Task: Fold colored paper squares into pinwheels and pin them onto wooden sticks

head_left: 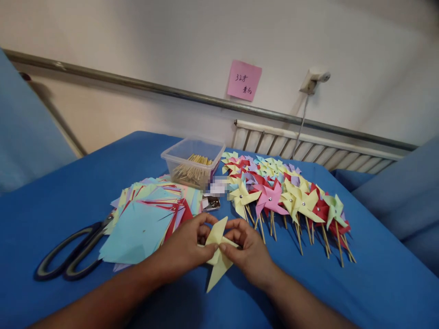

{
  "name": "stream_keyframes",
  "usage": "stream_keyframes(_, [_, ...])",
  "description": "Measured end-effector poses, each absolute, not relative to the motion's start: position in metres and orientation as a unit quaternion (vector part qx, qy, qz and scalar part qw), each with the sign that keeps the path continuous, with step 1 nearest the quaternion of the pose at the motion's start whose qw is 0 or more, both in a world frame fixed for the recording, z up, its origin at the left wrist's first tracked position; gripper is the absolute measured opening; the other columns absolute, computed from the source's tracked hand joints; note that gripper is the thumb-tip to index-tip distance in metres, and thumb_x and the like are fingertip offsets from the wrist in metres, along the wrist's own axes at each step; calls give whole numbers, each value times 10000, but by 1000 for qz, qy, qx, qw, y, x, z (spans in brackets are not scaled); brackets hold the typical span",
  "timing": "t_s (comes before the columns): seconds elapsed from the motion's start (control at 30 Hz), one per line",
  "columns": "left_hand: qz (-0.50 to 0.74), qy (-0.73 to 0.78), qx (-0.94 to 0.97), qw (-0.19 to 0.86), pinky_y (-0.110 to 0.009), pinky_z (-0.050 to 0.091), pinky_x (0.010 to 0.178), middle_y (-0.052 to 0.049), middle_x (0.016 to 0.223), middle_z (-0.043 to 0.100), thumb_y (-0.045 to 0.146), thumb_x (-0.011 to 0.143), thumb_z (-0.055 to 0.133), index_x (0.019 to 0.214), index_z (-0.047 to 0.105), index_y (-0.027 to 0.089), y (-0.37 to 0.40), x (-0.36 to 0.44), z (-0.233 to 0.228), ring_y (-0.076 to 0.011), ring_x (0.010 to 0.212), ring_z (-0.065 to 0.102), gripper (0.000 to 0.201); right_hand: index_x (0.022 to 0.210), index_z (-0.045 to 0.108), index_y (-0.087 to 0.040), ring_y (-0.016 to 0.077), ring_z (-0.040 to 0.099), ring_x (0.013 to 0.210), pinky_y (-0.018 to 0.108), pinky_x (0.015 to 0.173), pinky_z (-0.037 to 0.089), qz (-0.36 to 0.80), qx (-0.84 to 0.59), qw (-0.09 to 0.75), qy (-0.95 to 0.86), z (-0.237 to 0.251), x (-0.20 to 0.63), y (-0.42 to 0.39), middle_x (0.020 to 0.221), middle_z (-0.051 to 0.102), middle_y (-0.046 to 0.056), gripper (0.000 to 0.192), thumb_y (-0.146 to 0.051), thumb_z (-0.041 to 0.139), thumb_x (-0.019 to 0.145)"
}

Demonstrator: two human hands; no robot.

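Observation:
A pale yellow paper pinwheel is pinched between both hands above the blue cover, its blades folded in toward the middle. My left hand closes on its left side, with the thumb near the centre. On the other side, my right hand grips it, thumb also pressed close to the centre. No stick shows on this pinwheel. Just beyond the hands lies a small box of shiny metal pins. To the left is a stack of coloured paper squares, light blue on top.
Large scissors lie left, blades partly under the paper. A clear plastic box of thin wooden sticks stands behind. Finished pinwheels on sticks lie in rows at right. A metal rail and radiator run along the wall.

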State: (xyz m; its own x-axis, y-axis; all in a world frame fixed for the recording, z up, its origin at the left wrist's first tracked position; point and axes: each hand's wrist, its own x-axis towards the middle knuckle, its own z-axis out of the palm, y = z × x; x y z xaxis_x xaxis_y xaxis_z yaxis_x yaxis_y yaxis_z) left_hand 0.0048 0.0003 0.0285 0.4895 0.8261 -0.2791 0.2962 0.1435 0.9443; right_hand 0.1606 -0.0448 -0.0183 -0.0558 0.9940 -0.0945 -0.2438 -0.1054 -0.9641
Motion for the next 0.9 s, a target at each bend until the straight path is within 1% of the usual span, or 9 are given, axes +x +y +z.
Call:
stream_keyframes(0.1, [288,481,516,647,-275,455,627,7,728,641,325,689,694,1002,545,181,0,7,29,-167,667,610,376,963,486,-201,122,588,548,239,548,446,567,-439,590,-371,-21,161,-40,688,651,-31,414,-367,747,688])
stream_keyframes(0.17, [309,448,448,709,-279,462,668,-15,773,646,360,737,661,966,566,177,-1,9,26,-167,721,613,308,960,477,-208,131,600,569,248,565,454,549,-438,622,-347,-22,162,-38,708,656,-26,418,-375,748,690])
stream_keyframes(0.23, [311,420,421,742,-260,451,659,-22,775,646,347,738,668,895,591,170,-4,12,23,-152,711,597,248,947,475,-211,132,595,567,251,570,455,533,-444,637,-336,-23,162,-36,698,648,-30,417,-384,750,685])
stream_keyframes(0.33, [309,441,404,739,-251,433,613,-6,729,646,301,667,727,827,602,169,-9,18,19,-143,646,576,242,934,485,-207,130,595,579,245,572,451,530,-448,632,-346,-22,158,-37,704,649,-23,397,-389,740,691])
stream_keyframes(0.43, [307,483,409,711,-244,410,556,31,602,610,280,644,732,749,578,183,-11,20,16,-141,569,552,210,918,492,-207,129,595,596,235,561,444,547,-448,610,-358,-21,154,-39,724,652,-16,383,-389,740,690])
stream_keyframes(0.6, [310,500,417,693,-233,404,517,44,557,597,265,613,745,745,567,191,-7,16,15,-139,523,542,233,932,510,-209,114,544,531,237,542,426,570,-431,598,-362,-22,156,-41,656,604,-45,384,-421,731,700])
stream_keyframes(0.67, [317,495,402,703,-249,441,555,19,597,628,255,607,749,753,577,179,-5,14,17,-155,560,580,238,966,542,-211,124,564,598,246,595,438,553,-436,608,-367,-21,159,-41,712,619,-27,342,-428,692,749])
stream_keyframes(0.8, [331,444,357,753,-319,500,742,-59,753,706,237,671,699,825,610,158,0,9,26,-215,733,667,195,957,603,-219,147,586,741,261,681,451,515,-445,624,-383,-18,166,-42,874,652,22,232,-402,628,817])
stream_keyframes(0.9, [321,411,345,780,-338,509,767,-82,795,726,213,679,678,865,634,156,4,5,30,-251,801,680,199,991,626,-241,157,588,777,283,711,460,506,-418,620,-430,-14,171,-42,961,641,39,212,-339,647,804])
